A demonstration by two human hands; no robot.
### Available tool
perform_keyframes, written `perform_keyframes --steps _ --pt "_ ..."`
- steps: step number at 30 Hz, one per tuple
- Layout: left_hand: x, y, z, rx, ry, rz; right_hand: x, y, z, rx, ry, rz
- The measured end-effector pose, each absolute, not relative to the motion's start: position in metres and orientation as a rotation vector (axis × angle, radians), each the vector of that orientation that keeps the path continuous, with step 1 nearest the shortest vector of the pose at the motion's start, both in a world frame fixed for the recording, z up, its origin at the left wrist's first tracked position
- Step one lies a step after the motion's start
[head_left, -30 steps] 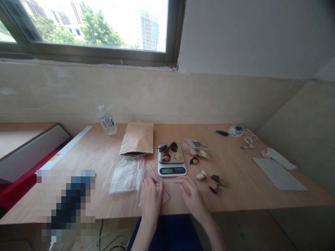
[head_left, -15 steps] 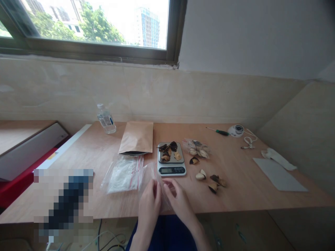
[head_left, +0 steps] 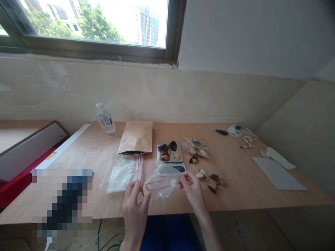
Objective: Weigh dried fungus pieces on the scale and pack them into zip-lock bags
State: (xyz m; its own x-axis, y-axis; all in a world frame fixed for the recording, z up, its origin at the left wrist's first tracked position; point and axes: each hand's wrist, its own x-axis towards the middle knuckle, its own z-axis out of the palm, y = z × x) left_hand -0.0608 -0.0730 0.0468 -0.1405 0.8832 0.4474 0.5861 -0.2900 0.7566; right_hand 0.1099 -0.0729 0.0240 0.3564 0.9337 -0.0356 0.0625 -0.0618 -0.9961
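A clear zip bag [head_left: 161,183] with red seal lines is stretched between my two hands above the table's front. My left hand [head_left: 136,200] pinches its left side, and my right hand [head_left: 192,188] grips the right side. Behind the bag, a kitchen scale [head_left: 178,159] carries several dark and tan dried pieces [head_left: 167,150]; the bag covers most of its display. To the left lies a stack of clear zip bags [head_left: 121,174]. Right of the scale are a filled zip bag [head_left: 198,148], a dark piece [head_left: 194,160], pale pieces [head_left: 200,174] and brown pieces [head_left: 216,183].
A brown paper pouch [head_left: 136,137] and a water bottle [head_left: 105,118] are at the back left. Further right are a screwdriver [head_left: 221,131], a white camera [head_left: 236,130] with cable, a grey sheet [head_left: 278,173] and a white cloth [head_left: 277,157]. A blurred patch [head_left: 65,202] covers the front left.
My hands have moved apart, left hand leftward and right hand up and right. The zip bag between them now spreads out sideways and hides the scale's display.
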Motion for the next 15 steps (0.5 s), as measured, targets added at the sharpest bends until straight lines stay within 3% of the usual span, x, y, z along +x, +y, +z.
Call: perform_keyframes --steps 4,10,15 --pt "-0.065 -0.066 0.061 1.866 1.667 1.528 0.122 -0.065 0.04 -1.377 -1.381 1.031" --pt "-0.049 -0.043 0.071 1.751 1.598 1.477 0.135 -0.008 0.028 -1.71 -1.499 0.234" --pt "-0.038 -0.021 0.065 1.627 1.601 1.465 0.141 0.022 0.013 -1.939 -1.684 0.035"
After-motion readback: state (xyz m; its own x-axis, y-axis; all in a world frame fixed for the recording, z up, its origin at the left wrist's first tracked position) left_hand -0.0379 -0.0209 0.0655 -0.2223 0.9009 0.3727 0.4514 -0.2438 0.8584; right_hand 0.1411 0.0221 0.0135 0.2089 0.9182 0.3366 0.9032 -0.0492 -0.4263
